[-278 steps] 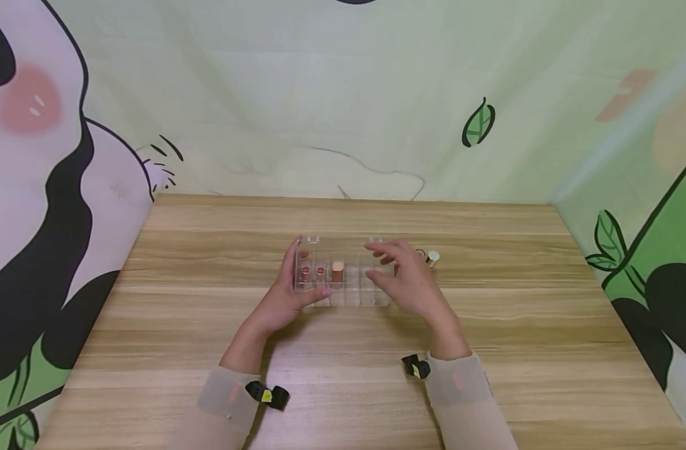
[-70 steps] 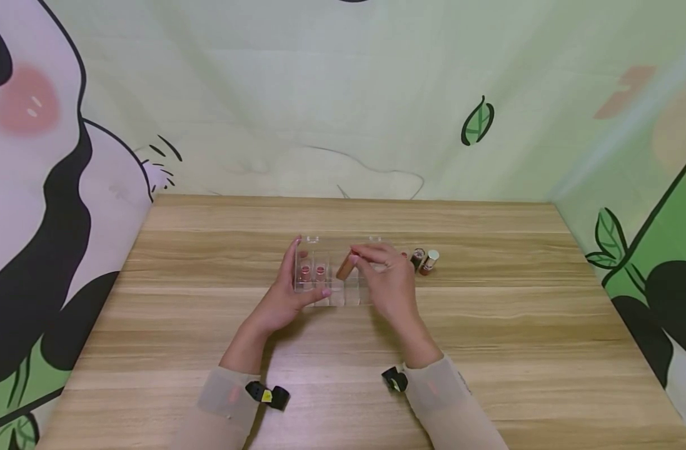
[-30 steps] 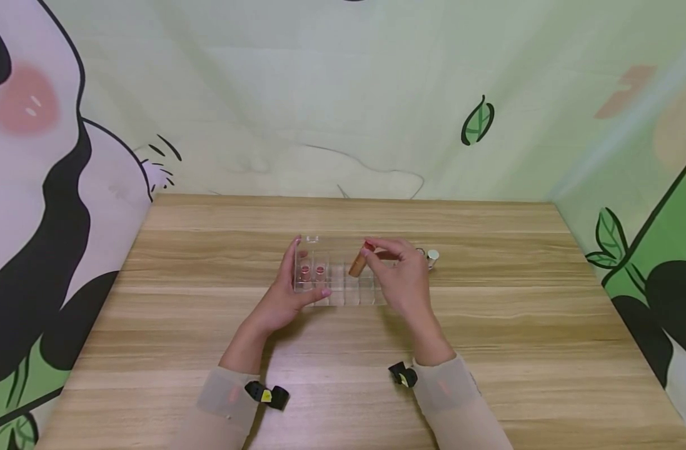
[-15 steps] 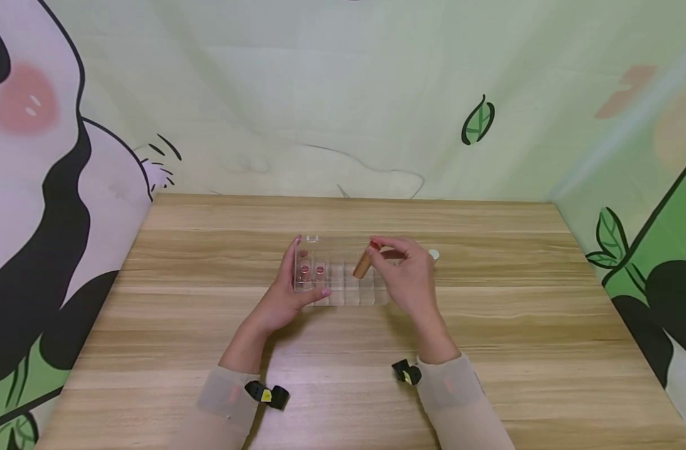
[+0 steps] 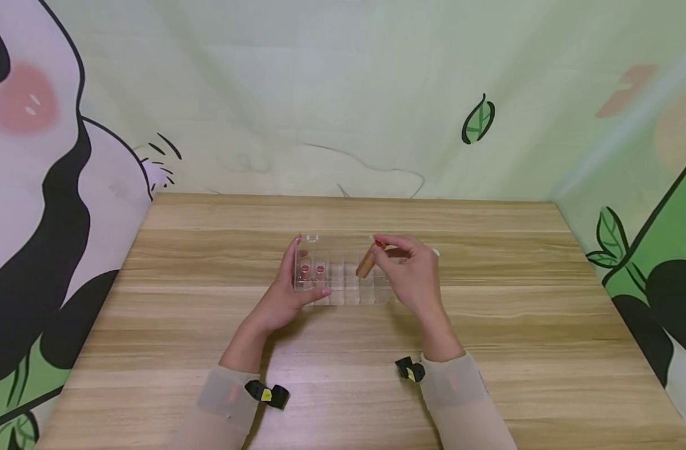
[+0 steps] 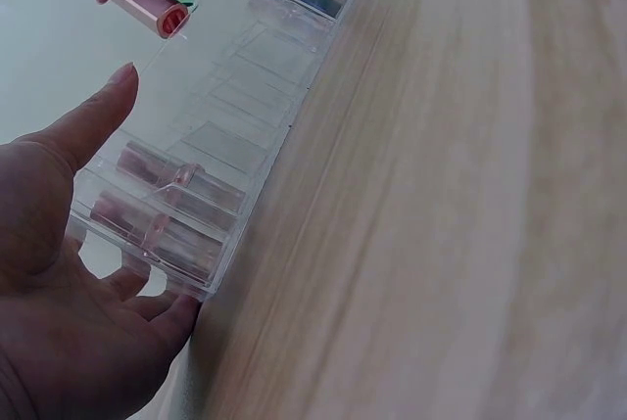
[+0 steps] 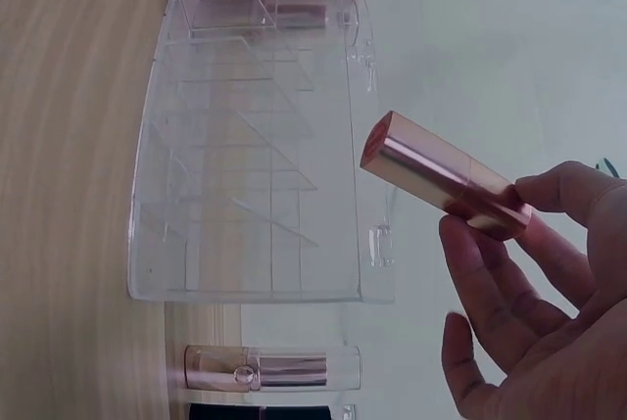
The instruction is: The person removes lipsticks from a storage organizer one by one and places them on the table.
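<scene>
My left hand point(image 5: 279, 301) grips the left end of a clear plastic lipstick organizer point(image 5: 351, 297), its thumb across the front and fingers behind. Two pinkish lipsticks point(image 5: 312, 271) stand in the leftmost compartments. Above the compartments towards the right end, my right hand point(image 5: 416, 275) pinches a rose-gold lipstick point(image 5: 366, 264) by its upper end. The tube slants, lower end to the left, apart from the organizer. In the right wrist view, thumb and fingertips hold one end of this lipstick point(image 7: 436, 170) while the compartments between it and the left hand's pair show bare.
Beyond the organizer's right end, a clear-capped rose-gold lipstick point(image 7: 260, 369) and a black tube point(image 7: 260, 412) stand on the wooden table point(image 5: 343, 387). The right hand mostly hides them in the head view. A printed cloth backdrop point(image 5: 343, 112) rises behind the table.
The rose-gold lipstick, earlier in the third compartment, was lifted out by my right hand. Over the last second it has drifted right with that hand. My left hand stays put.
</scene>
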`<state>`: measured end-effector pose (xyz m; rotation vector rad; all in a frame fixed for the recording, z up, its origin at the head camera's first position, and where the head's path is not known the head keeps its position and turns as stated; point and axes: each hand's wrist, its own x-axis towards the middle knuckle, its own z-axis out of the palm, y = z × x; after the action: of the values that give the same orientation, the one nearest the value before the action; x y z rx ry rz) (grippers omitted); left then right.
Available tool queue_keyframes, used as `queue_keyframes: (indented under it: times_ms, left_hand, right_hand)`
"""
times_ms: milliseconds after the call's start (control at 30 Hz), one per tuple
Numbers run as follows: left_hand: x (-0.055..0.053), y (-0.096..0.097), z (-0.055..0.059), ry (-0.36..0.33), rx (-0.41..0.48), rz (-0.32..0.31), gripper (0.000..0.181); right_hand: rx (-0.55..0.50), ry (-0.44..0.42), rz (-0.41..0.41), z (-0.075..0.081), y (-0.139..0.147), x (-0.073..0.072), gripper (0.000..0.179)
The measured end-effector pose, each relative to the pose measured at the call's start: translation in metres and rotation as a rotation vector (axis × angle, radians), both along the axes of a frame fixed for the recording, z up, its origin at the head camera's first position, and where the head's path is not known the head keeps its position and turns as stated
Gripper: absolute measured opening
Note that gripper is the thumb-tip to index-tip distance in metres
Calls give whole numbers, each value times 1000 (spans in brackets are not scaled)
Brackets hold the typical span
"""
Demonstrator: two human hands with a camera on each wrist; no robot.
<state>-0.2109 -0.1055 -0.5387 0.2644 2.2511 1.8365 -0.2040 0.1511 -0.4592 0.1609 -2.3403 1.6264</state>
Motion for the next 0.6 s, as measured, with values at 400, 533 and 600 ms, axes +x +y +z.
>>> queue_keyframes:
  times_ms: [400,533,600]
  left_hand:
    - [0,0,0,-3,1,-1,122]
    - [0,0,0,-3,-2,-1,122]
    - [0,0,0,-2,-2,-1,122]
  right_hand:
    - [48,-18,48,1,7,0,19]
    - [65,-24,60,2,10,0,19]
    - [75,-26,61,3,12,-1,19]
